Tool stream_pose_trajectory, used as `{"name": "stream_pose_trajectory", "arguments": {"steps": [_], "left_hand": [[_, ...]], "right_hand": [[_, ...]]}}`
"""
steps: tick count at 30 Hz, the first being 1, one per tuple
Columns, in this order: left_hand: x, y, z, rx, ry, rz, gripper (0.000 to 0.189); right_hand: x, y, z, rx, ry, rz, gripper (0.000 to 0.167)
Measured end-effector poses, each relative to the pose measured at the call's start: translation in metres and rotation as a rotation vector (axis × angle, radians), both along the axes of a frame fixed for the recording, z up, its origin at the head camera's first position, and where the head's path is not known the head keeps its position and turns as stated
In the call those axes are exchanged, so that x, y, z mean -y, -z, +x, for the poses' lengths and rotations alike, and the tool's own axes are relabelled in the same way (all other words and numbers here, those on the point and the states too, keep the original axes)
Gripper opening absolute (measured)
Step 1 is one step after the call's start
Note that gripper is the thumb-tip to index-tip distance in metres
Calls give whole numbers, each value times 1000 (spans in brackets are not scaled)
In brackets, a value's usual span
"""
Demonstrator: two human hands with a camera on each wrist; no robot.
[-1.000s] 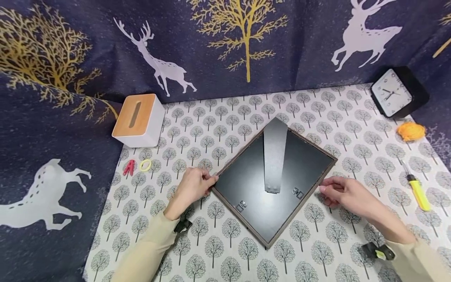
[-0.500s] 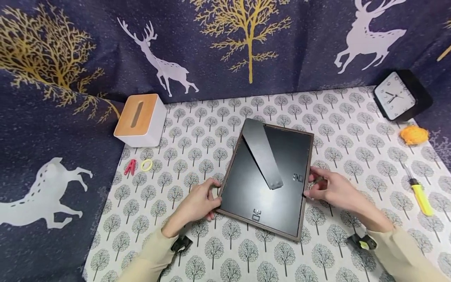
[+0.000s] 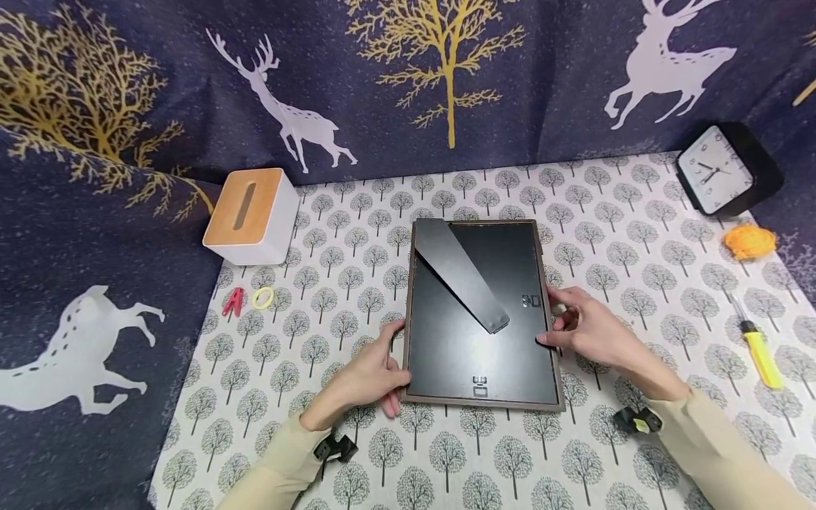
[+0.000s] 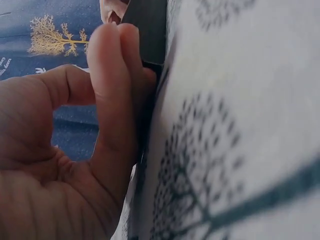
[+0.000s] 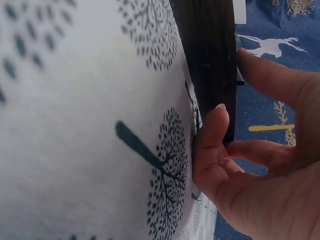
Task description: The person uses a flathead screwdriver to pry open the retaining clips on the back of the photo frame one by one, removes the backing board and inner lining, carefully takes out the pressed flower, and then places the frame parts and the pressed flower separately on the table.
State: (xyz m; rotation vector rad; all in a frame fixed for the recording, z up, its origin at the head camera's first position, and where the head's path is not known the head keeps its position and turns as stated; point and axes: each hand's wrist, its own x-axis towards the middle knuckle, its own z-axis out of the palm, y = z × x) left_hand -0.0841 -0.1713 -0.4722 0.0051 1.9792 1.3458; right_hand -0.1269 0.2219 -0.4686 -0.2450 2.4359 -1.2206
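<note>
A picture frame (image 3: 440,354) lies face down on the patterned cloth, its black backing and brown rim showing. A dark stand leg (image 3: 462,273) slants across the backing. My left hand (image 3: 370,372) holds the frame at its lower left side, thumb at the edge near the corner. On the opposite side my right hand (image 3: 596,329) grips the right edge, the thumb on top of the rim. In the right wrist view the frame's dark side (image 5: 210,55) stands between thumb and fingers. The frame's front is hidden.
A tissue box (image 3: 245,219) with a wooden lid stands at the back left, near a red clip (image 3: 234,302) and a yellow ring (image 3: 263,298). On the right are a black clock (image 3: 717,170), an orange yarn bundle (image 3: 750,242) and a yellow-handled screwdriver (image 3: 761,354).
The frame has turned counterclockwise on the cloth, from a diagonal position to nearly square with the person. The right hand has moved left and now grips the frame's right edge.
</note>
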Motion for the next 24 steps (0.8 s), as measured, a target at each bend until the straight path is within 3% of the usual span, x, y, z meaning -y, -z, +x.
{"name": "stream_pose_trajectory", "arguments": {"steps": [16,22,24], "left_hand": [[-10,3,4,1,-51,18,107],[-10,6,1,17,-51,53,107],[-9,7,1,22,-59,59,108]], "right_hand": [[2,-3,-16,-89,-43,143,94],[12,-18,-16,-163,-40,235,94],[23,-24,-14,-204,-28,261,87]]}}
